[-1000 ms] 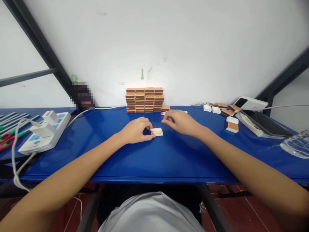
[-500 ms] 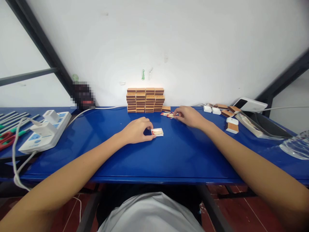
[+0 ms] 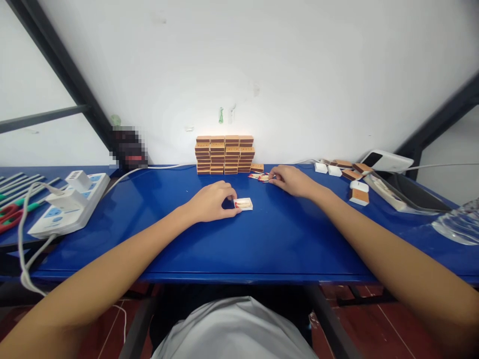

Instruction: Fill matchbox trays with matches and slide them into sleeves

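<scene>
My left hand [image 3: 215, 202] pinches the left end of a small white matchbox tray [image 3: 246, 205] on the blue table. Red-headed matches lie inside that tray. Farther back, my right hand [image 3: 290, 180] reaches to a loose pile of matches [image 3: 259, 176], its fingers closed at the pile's right edge. Whether a match is between those fingertips is too small to make out. Behind the pile stands a stack of brown matchboxes [image 3: 225, 155], several wide and several high, with a single matchbox [image 3: 257, 168] at its right foot.
On the left are a white power strip [image 3: 69, 209] with cables and red-handled scissors [image 3: 11, 218]. White trays [image 3: 334, 171], loose matchbox sleeves [image 3: 352, 174], a white device [image 3: 391, 160] and clear plastic [image 3: 458, 227] lie on the right. A white wall rises behind the table [image 3: 239, 249].
Both hands stay nearly in place. The right fingers have shifted very slightly at the match pile; the left hand still holds the tray.
</scene>
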Action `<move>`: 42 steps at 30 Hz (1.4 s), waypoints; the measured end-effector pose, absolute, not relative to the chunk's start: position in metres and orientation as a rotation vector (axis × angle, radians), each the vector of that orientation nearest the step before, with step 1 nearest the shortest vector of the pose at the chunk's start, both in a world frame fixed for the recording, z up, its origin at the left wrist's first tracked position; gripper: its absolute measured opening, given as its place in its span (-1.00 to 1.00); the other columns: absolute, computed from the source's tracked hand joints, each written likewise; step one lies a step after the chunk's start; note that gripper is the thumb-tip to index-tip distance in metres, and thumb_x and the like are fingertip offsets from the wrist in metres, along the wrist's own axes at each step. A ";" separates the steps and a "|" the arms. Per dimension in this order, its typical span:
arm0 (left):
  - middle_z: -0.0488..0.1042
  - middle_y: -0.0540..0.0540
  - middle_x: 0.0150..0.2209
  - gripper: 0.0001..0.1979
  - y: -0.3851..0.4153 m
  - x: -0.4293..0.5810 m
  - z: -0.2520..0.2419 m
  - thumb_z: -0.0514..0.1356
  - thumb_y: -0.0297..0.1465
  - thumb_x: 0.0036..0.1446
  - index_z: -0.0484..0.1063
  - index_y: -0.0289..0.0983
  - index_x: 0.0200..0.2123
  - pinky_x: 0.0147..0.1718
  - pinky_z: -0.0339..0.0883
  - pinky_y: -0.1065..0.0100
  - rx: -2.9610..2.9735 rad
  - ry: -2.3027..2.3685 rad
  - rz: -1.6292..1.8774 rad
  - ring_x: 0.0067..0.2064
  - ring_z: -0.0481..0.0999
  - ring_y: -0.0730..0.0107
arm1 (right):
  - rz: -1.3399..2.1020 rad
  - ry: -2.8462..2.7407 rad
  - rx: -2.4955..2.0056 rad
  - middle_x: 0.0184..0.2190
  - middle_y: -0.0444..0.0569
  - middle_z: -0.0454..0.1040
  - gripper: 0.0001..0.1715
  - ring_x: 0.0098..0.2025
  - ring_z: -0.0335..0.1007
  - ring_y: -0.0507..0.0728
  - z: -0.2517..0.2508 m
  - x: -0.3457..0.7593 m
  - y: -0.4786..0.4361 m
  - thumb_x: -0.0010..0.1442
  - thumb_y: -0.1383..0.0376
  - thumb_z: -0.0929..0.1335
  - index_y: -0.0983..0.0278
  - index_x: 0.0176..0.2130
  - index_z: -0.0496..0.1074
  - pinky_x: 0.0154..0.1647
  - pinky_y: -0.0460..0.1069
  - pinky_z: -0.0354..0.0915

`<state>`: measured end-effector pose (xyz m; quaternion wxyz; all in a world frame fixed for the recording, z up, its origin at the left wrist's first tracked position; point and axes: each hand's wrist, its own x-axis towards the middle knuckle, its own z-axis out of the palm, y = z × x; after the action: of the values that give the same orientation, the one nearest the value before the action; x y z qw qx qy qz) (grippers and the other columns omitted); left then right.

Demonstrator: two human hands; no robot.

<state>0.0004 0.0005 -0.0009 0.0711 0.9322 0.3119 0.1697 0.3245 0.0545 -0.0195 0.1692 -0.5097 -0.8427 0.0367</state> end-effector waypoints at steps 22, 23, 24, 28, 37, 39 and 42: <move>0.57 -0.13 -0.18 -0.74 0.001 0.001 -0.001 0.32 -0.16 0.28 0.57 -0.23 -0.14 -0.16 0.36 0.18 2.804 0.957 0.483 -0.10 0.52 0.13 | 0.134 -2.380 -1.456 -0.29 0.06 0.55 -0.81 -0.29 0.42 0.19 -0.018 0.323 0.054 0.37 0.24 0.31 0.26 -0.24 0.48 -0.27 0.01 0.18; 0.57 -0.13 -0.18 -0.73 0.001 0.001 -0.001 0.32 -0.16 0.28 0.57 -0.23 -0.14 -0.16 0.36 0.18 2.802 0.957 0.481 -0.10 0.52 0.13 | 0.139 -2.379 -1.462 -0.30 0.06 0.55 -0.80 -0.29 0.42 0.19 -0.018 0.323 0.053 0.37 0.24 0.31 0.26 -0.26 0.47 -0.27 0.01 0.18; 0.57 -0.13 -0.18 -0.73 0.001 0.001 -0.001 0.33 -0.15 0.28 0.57 -0.23 -0.14 -0.17 0.36 0.18 2.799 0.958 0.481 -0.10 0.51 0.13 | 0.147 -2.379 -1.467 -0.31 0.06 0.55 -0.80 -0.30 0.41 0.18 -0.018 0.322 0.053 0.37 0.24 0.31 0.25 -0.28 0.45 -0.27 0.01 0.18; 0.57 -0.13 -0.19 -0.73 0.001 0.001 -0.001 0.32 -0.15 0.29 0.57 -0.23 -0.14 -0.18 0.36 0.18 2.795 0.953 0.494 -0.11 0.51 0.14 | 0.185 -2.379 -1.460 -0.33 0.06 0.54 -0.76 -0.34 0.39 0.17 -0.012 0.315 0.044 0.40 0.20 0.30 0.25 -0.31 0.42 -0.29 0.02 0.17; 0.56 -0.11 -0.21 -0.78 0.003 0.001 -0.004 0.33 -0.20 0.27 0.56 -0.22 -0.16 -0.16 0.35 0.19 2.808 0.935 0.525 -0.11 0.52 0.14 | 0.251 -2.494 -1.152 -0.29 0.02 0.50 -0.82 -0.24 0.38 0.18 -0.003 0.257 -0.002 0.42 0.24 0.30 0.23 -0.21 0.45 -0.21 0.01 0.20; 0.56 -0.11 -0.21 -0.77 0.003 0.001 -0.004 0.32 -0.19 0.27 0.55 -0.22 -0.17 -0.16 0.35 0.19 2.815 0.943 0.519 -0.11 0.52 0.13 | 0.244 -2.517 -1.159 -0.27 0.02 0.50 -0.85 -0.24 0.38 0.17 -0.007 0.249 -0.007 0.42 0.27 0.30 0.24 -0.19 0.45 -0.23 0.01 0.18; 0.56 -0.11 -0.22 -0.77 0.003 0.000 -0.004 0.31 -0.18 0.28 0.54 -0.23 -0.19 -0.17 0.34 0.19 2.818 0.951 0.508 -0.11 0.51 0.13 | 0.252 -2.532 -1.150 -0.26 0.01 0.50 -0.86 -0.27 0.36 0.15 -0.010 0.246 -0.009 0.42 0.28 0.31 0.25 -0.18 0.46 -0.25 0.00 0.17</move>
<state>0.0002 0.0027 -0.0037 0.0624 0.9321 0.3146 0.1680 0.2458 -0.0094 -0.0097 0.1738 -0.4055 -0.8930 0.0888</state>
